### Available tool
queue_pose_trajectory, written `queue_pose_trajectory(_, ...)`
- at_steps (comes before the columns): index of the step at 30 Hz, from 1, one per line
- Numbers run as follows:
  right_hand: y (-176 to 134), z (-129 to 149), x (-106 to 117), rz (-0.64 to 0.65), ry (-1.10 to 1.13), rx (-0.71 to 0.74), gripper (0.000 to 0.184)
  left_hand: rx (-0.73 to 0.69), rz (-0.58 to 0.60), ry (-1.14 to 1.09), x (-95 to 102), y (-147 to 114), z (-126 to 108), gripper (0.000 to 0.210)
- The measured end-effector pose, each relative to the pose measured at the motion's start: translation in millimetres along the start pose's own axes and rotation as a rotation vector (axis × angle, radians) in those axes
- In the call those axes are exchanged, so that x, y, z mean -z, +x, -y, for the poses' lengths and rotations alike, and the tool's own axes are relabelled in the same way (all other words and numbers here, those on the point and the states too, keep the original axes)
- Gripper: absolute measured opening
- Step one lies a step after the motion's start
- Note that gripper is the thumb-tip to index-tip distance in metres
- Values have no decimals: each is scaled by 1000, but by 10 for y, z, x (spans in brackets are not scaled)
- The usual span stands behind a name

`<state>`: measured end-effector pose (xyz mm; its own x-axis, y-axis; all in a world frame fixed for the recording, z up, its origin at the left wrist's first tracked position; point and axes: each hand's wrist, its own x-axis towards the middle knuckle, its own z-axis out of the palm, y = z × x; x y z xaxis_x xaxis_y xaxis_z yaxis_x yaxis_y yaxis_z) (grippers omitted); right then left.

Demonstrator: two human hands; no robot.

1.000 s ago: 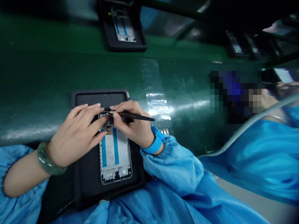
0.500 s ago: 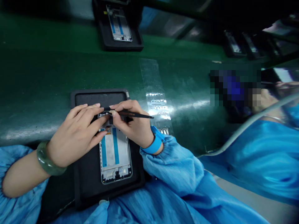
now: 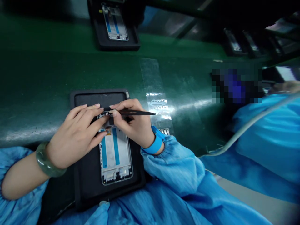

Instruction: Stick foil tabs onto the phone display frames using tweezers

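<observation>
Head view: along the worktop's [image 3: 58, 75] near edge, the right hand [image 3: 134, 125] grips tweezers [image 3: 142, 112]; the left hand [image 3: 72, 134], fingers spread, touches a phone frame [image 3: 123, 148].

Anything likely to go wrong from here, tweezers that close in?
1. The tweezers in the right hand reach to the far end of the phone frame; a slip might scratch it or dislodge parts.
2. The left hand lies over that end, thumb close to the orange piece, which might get nudged.
3. The right sleeve sits close to the clear strip; it could snag.
</observation>
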<state>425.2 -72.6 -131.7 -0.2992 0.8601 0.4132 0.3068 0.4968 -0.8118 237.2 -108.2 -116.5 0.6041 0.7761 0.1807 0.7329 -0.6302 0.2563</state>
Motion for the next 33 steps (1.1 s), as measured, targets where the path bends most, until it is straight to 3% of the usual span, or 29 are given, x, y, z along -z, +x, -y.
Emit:
queue_pose_trajectory(11, 8, 55, 12, 28, -99, 14, 12, 1, 13, -15, 14, 2, 2, 35)
queue_pose_trajectory(28, 4, 21, 8, 13, -24, -77, 10, -6, 5, 4, 4, -3, 9, 36)
queue_pose_trajectory(33, 2, 63, 18, 24, -96, -24, 10, 0, 13, 3, 10, 0, 5, 35)
